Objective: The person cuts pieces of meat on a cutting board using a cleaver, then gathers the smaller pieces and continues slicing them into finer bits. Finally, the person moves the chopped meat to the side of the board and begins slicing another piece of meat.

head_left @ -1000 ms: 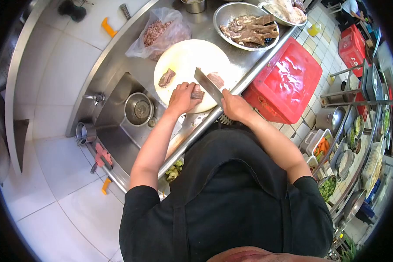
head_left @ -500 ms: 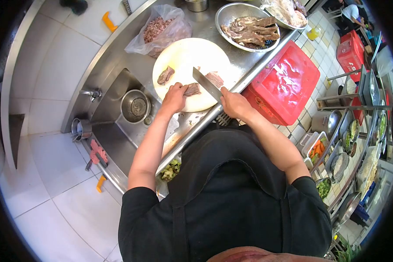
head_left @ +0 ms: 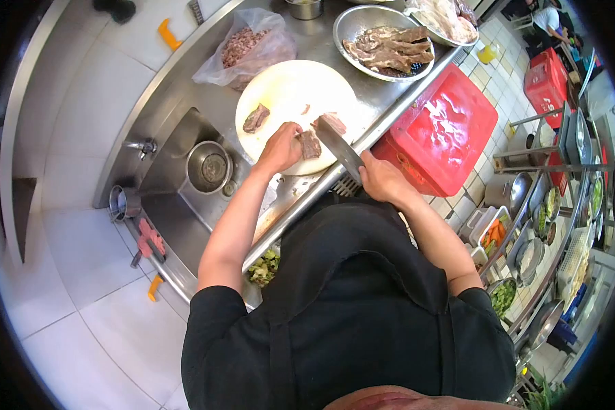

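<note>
A round white cutting board point(head_left: 280, 89) lies on the steel counter in the head view. My left hand point(head_left: 280, 149) is closed with its fingertips on the edge of a brown piece of meat point(head_left: 310, 145) on the board. In my right hand point(head_left: 381, 176) is a cleaver-like knife point(head_left: 342, 149), gripped by the handle, its broad blade slanting over the board just right of that piece. Paler sliced meat point(head_left: 333, 122) lies by the blade's tip, partly covered by it. Another brown chunk of meat point(head_left: 256, 118) rests on the board's left side.
Behind the board are a plastic bag of chopped meat point(head_left: 242, 48) and a steel bowl of meat strips point(head_left: 389, 51). A sink point(head_left: 178, 157) with a metal bowl point(head_left: 210, 167) is at left. Right of the counter stands a red crate point(head_left: 444, 130).
The knife has shifted right and toward me, off to the side of the meat piece. That piece has turned, and my left hand has moved slightly right and farther from me with it.
</note>
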### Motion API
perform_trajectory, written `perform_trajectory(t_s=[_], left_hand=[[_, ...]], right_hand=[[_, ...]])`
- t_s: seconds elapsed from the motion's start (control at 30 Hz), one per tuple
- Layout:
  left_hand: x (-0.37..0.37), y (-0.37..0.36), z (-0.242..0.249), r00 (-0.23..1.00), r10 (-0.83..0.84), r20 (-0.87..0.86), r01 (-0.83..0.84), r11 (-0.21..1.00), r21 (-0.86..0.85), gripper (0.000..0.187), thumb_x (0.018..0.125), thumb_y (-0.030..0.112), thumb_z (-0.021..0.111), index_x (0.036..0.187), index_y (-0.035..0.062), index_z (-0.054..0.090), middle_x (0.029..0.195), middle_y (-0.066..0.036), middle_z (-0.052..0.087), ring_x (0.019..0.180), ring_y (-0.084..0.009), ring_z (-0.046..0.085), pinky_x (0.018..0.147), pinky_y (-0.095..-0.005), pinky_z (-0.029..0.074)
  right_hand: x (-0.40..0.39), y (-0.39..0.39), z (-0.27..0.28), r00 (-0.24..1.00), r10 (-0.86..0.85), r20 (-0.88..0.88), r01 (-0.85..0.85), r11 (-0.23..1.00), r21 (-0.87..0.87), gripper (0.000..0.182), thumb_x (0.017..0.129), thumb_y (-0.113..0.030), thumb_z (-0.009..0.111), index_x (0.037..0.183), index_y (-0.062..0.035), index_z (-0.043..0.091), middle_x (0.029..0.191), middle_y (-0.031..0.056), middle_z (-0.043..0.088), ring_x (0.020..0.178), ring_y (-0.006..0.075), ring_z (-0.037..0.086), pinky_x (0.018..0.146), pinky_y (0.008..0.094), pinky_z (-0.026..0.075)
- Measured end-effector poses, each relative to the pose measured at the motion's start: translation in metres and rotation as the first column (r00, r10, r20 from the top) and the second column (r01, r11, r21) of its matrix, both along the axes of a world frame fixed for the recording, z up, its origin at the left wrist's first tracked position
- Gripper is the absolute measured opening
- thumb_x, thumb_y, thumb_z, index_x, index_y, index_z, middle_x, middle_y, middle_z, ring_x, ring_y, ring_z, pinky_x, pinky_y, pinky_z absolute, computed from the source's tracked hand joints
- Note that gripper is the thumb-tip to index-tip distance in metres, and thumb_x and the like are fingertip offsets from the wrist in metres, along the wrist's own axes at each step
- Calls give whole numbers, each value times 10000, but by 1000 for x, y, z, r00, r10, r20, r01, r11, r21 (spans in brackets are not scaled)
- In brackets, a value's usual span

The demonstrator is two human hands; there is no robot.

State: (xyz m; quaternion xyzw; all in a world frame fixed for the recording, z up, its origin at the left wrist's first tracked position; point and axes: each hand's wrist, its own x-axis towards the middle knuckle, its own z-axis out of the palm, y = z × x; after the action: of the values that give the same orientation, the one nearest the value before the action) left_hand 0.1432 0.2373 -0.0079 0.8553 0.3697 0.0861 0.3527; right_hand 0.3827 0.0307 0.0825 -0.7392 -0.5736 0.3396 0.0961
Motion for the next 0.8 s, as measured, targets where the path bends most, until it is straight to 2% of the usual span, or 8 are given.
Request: perform_trajectory(t_s=[0.03, 0.1, 0.2, 0.27, 0.4, 0.5, 0.6, 0.8], left_hand=[[-2, -4, 1, 1000, -10, -4, 10, 1000, -1, 603, 832, 107, 810, 1388, 50, 584, 1378, -181, 620, 1280, -376, 626, 1094, -452, 515], [-7, -12, 3, 979, -190, 71, 172, 964, 203, 609, 802, 164, 832, 1342, 35, 582, 1388, -199, 618, 1309, -408, 580, 1128, -459, 477], [-3, -17, 7, 989, -138, 53, 133, 988, 82, 665, 788, 212, 876, 1354, 32, 577, 1386, -194, 623, 1331, -404, 563, 1139, -461, 469], [0, -23, -4, 995, -79, 59, 74, 994, 84, 677, 788, 226, 885, 1360, 34, 576, 1392, -197, 618, 1324, -403, 568, 1140, -462, 469], [8, -37, -2, 996, 52, 67, -55, 998, 41, 682, 794, 254, 889, 1362, 32, 584, 1404, -200, 610, 1305, -404, 579, 1130, -460, 478], [8, -39, 6, 994, 57, 95, -70, 988, 136, 611, 828, 293, 880, 1323, 41, 625, 1384, -176, 618, 1284, -374, 597, 1109, -457, 495], [8, -28, 8, 995, -15, 95, 7, 996, 87, 566, 808, 275, 829, 1275, 5, 658, 1270, -182, 647, 1236, -380, 615, 1051, -461, 525], [7, -21, 13, 996, -77, 46, 72, 992, 100, 543, 804, 269, 811, 1261, 3, 689, 1223, -172, 659, 1154, -371, 657, 1019, -441, 541]], right_hand=[[-3, 1, 2, 1000, -16, -17, 16, 1000, -6, 246, 1056, -174, 501, 1190, 32, 512, 975, 358, 704, 981, 546, 683, 895, 644, 502], [-11, 4, 6, 999, -37, -37, 37, 999, -13, 244, 1057, -172, 495, 1188, 33, 509, 974, 357, 704, 977, 545, 683, 891, 644, 500], [-16, 7, 1, 998, -48, -28, 47, 999, -10, 242, 1055, -164, 490, 1181, 42, 504, 947, 354, 703, 958, 541, 688, 876, 637, 506], [-16, 11, -18, 999, 29, -13, -28, 998, 63, 252, 1053, -154, 483, 1192, 56, 499, 913, 351, 705, 936, 539, 693, 852, 628, 518], [-18, 18, -13, 999, 37, 12, -38, 993, 111, 261, 1049, -142, 476, 1198, 71, 498, 892, 352, 705, 923, 538, 696, 838, 626, 524], [-22, 20, -10, 1000, 19, 15, -20, 994, 107, 262, 1046, -136, 470, 1192, 79, 504, 897, 357, 706, 929, 539, 698, 845, 633, 522], [-29, 24, -6, 1000, 24, -2, -24, 993, 116, 257, 1044, -128, 459, 1184, 81, 507, 907, 358, 708, 935, 539, 699, 851, 632, 522], [-42, 31, -5, 999, -8, -42, 10, 999, 39, 250, 1017, -84, 434, 1178, 93, 505, 926, 365, 708, 952, 538, 698, 860, 621, 527]])
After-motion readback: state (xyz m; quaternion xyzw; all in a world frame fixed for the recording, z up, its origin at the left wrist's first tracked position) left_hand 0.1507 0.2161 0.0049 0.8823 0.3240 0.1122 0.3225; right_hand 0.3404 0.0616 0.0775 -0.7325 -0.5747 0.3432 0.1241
